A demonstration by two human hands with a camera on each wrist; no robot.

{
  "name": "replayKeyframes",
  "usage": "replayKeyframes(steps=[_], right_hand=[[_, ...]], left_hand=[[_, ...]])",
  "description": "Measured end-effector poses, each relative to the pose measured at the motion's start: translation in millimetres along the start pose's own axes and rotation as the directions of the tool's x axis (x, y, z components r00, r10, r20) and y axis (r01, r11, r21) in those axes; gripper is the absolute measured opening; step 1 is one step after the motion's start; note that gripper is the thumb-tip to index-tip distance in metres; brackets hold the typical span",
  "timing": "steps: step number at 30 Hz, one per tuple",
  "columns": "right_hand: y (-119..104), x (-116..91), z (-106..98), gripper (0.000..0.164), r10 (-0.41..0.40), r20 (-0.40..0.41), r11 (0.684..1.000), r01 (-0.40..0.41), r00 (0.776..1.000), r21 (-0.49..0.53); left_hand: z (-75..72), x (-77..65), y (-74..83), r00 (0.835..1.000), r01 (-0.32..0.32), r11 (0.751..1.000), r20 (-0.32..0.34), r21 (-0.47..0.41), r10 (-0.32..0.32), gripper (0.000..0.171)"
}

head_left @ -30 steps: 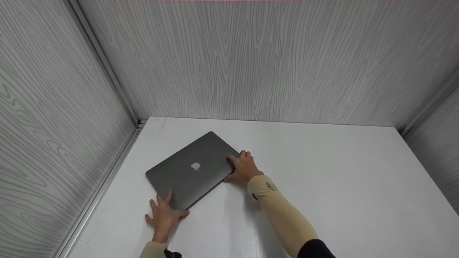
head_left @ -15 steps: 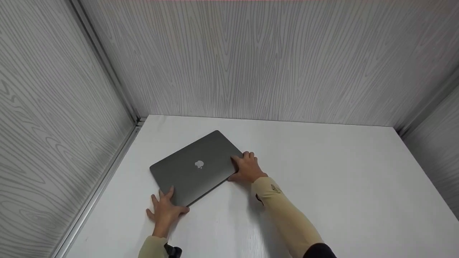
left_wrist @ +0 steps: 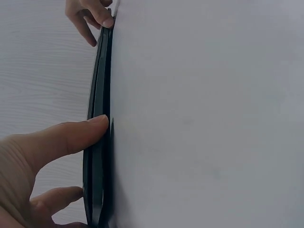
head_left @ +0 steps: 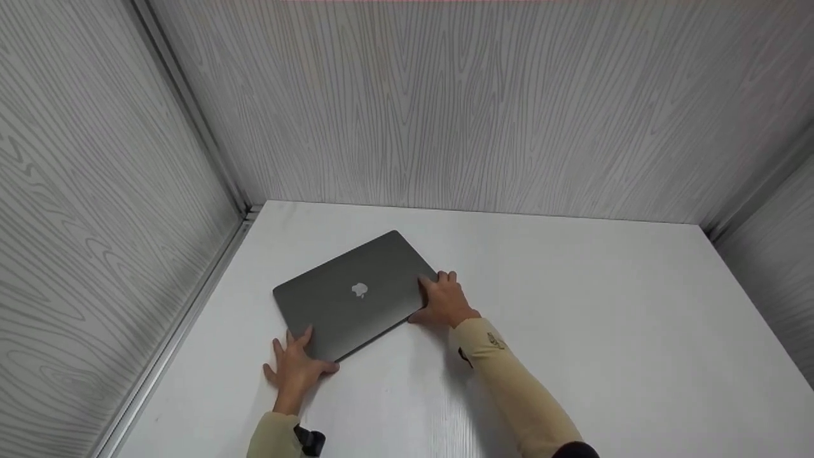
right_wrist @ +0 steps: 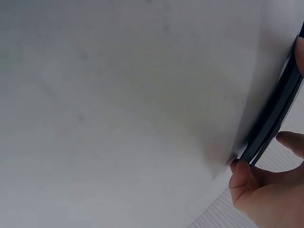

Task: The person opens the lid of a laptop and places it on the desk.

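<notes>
A closed dark grey laptop (head_left: 343,318) with an apple logo on its lid lies at a slant on the white table. My left hand (head_left: 297,369) holds its near left corner, thumb along the front edge, one finger on the lid and the outer fingers spread. At the right corner my right hand (head_left: 445,302) grips it, with a finger on the lid, the thumb at the front edge and other fingers over the side. In the left wrist view the laptop's thin front edge (left_wrist: 98,95) shows, the left thumb (left_wrist: 76,137) pressed against it.
The white table (head_left: 604,318) extends to the right of the laptop. Wood-grain panels rise at the back (head_left: 445,108) and left (head_left: 82,222), with a metal rail (head_left: 172,343) along the table's left side.
The laptop has shifted to the right and slightly away, turning a little so its front edge slants less. Both hands have moved along with it, keeping their places at the corners.
</notes>
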State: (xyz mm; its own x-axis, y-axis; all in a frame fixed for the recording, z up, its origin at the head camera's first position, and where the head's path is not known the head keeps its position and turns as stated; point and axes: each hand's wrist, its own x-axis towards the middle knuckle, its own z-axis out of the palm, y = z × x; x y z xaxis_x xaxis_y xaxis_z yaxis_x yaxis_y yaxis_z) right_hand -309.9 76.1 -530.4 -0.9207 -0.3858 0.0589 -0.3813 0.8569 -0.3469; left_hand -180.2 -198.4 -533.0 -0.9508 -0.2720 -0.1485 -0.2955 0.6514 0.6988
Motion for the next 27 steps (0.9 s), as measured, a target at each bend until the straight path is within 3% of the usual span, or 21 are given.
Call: replayKeyframes(steps=[10,27], right_hand=[[0,-6,-1,0.090,0.000,-0.003,1.000,0.000,1.000,-0.006],[17,-25,-11,0.091,0.046,-0.027,0.999,-0.047,0.999,-0.016]], left_hand=[[1.8,-1.6,-0.3,0.999,-0.027,0.999,-0.034,-0.035,0.026,0.095],[12.9,5.9,11.1,0.995,-0.100,0.995,0.001,-0.003,0.100,0.086]])
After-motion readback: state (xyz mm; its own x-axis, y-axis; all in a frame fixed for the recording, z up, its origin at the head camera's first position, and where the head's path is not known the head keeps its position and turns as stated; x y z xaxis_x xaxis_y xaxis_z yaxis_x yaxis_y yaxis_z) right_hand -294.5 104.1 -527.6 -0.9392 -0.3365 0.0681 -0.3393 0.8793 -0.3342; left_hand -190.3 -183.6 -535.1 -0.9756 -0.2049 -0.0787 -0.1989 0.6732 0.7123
